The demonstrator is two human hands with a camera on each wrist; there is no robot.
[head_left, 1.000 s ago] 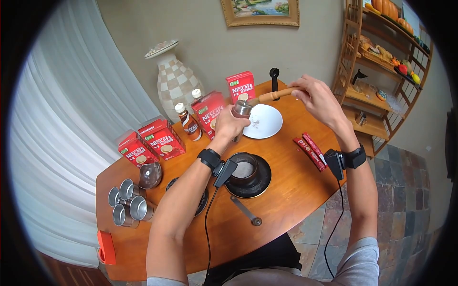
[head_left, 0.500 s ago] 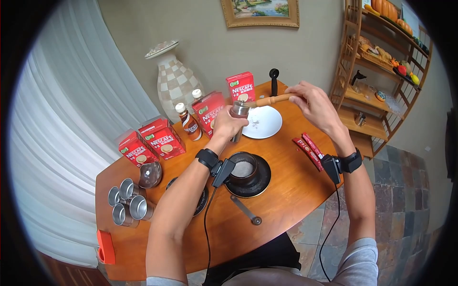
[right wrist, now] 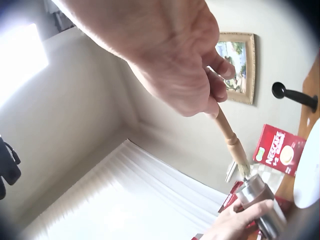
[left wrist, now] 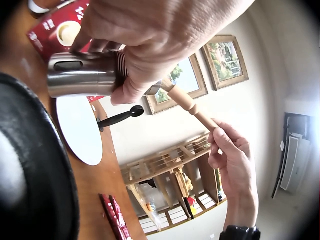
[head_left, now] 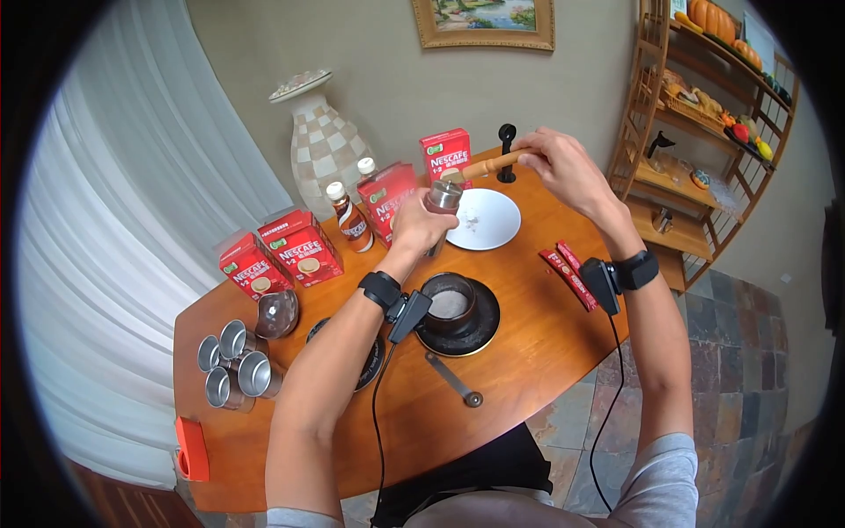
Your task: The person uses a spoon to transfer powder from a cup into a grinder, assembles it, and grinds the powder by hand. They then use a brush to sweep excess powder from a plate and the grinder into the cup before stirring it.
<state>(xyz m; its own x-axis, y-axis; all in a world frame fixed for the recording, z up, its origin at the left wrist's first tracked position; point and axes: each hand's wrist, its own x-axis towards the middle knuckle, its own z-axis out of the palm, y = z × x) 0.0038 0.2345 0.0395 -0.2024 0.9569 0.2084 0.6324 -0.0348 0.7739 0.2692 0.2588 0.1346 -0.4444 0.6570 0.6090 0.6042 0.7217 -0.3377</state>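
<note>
My left hand grips a metal hand coffee grinder, fingers wrapped around its dark grip band, above the table. In the right wrist view the grinder's bare top shows, with its lid off. My right hand pinches the end of a wooden-handled brush. Its pale bristles are right at the grinder's top. The grinder's crank handle lies on the table before me. Behind the grinder is a white plate with small whitish bits on it.
A black bowl of pale powder sits on a dark saucer. Red Nescafe boxes and bottles line the back left. Metal cups and a glass bowl stand left. Red sachets lie right; a black scoop stands behind.
My right hand has moved left and slightly up, bringing the brush's bristles from the grinder's right side over its top. My left hand still holds the grinder in nearly the same spot.
</note>
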